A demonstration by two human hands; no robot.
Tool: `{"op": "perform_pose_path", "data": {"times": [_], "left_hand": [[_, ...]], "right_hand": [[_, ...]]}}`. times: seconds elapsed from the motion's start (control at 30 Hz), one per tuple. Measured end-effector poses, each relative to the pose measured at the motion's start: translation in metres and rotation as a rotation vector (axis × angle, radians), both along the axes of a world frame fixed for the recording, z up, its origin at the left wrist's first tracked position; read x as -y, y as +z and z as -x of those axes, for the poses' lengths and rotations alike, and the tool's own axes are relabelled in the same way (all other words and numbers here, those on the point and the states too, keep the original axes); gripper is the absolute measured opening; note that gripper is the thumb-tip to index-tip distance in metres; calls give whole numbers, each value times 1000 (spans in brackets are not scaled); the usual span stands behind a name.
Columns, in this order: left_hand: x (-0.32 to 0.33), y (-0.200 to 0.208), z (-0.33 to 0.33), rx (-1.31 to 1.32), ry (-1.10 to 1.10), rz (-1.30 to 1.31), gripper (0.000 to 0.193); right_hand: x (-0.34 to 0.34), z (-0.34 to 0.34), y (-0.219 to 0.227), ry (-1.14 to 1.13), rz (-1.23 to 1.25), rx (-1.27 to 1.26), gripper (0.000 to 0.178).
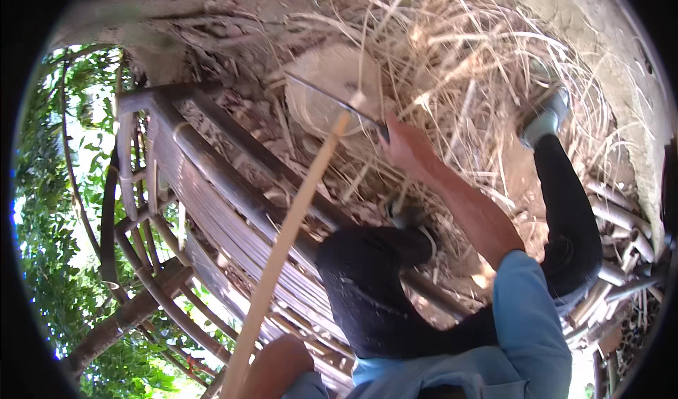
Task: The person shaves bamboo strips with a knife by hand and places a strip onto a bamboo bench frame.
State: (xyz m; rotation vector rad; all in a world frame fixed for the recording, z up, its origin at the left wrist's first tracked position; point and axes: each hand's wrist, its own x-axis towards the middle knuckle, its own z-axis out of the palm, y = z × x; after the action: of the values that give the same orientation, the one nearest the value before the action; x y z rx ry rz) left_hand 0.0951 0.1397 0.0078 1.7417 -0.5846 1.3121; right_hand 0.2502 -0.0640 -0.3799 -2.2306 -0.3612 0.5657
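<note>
My right hand (406, 147) is closed around the dark handle of a long, thin-bladed knife (318, 90). Its blade points up and to the left. A pale, flat wooden or bamboo strip (282, 251) runs from the lower edge up to the blade, and its far end meets the knife near the middle; whether the edge bites in, I cannot tell. My bent left arm (277, 367) shows beside the strip's near end, but the left hand itself is out of sight. Beyond the knife sits a round, pale wood block (328, 92).
A slatted bamboo bench (219, 187) stands along the left, under my legs. Long, curly shavings (473, 67) pile up at the back and right. At the right rim rises an earthen-looking wall (600, 32); cut bamboo pieces (621, 219) lie by it. Green foliage (63, 222) fills the far left.
</note>
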Motion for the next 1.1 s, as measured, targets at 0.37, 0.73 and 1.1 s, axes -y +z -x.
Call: {"op": "perform_pose_path", "data": {"times": [0.37,0.73,1.1], "left_hand": [[-10,-15,-9,-67,39,46,28],[-12,7,21,-57,15,121,28],[-10,16,35,-55,0,152,28]], "right_hand": [[-17,24,-112,-84,-164,244,33],[-19,45,15,-122,-216,94,35],[-30,56,81,64,-261,-2,25]]}}
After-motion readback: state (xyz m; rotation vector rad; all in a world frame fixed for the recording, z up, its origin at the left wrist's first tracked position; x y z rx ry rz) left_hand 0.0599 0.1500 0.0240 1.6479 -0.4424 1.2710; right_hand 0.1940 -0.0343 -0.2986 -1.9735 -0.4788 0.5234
